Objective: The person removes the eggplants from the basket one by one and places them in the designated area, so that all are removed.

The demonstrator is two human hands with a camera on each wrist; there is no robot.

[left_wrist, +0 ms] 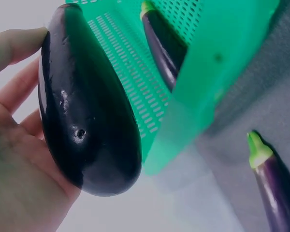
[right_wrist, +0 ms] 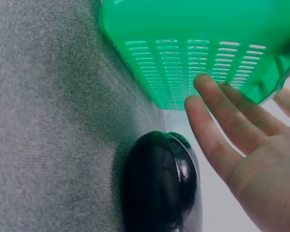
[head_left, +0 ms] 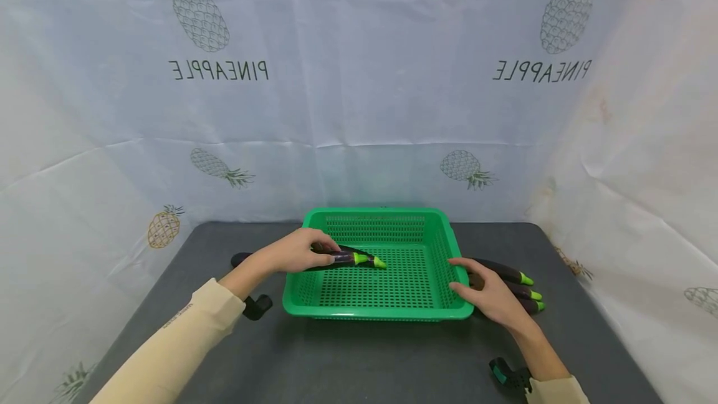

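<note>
My left hand [head_left: 297, 251] grips a dark purple eggplant [left_wrist: 89, 111] over the left part of a green plastic basket [head_left: 378, 312]. Its green stem points right in the head view, with thumb and fingers on either side of the body. Beneath it, a second eggplant [left_wrist: 164, 46] lies inside the basket, partly hidden by the held one in the head view. At the basket's right rim, my right hand [head_left: 490, 292] rests its fingertips, the fingers [right_wrist: 232, 111] stretched loosely along the perforated outer wall. Nothing is gripped in that palm.
Three eggplants [head_left: 502, 270] lie side by side on the dark grey table [head_left: 370, 360], right of the basket and partly behind my right hand. One more eggplant [head_left: 240, 259] lies left of the basket. A white pineapple-print cloth [head_left: 359, 105] hangs behind and around the table.
</note>
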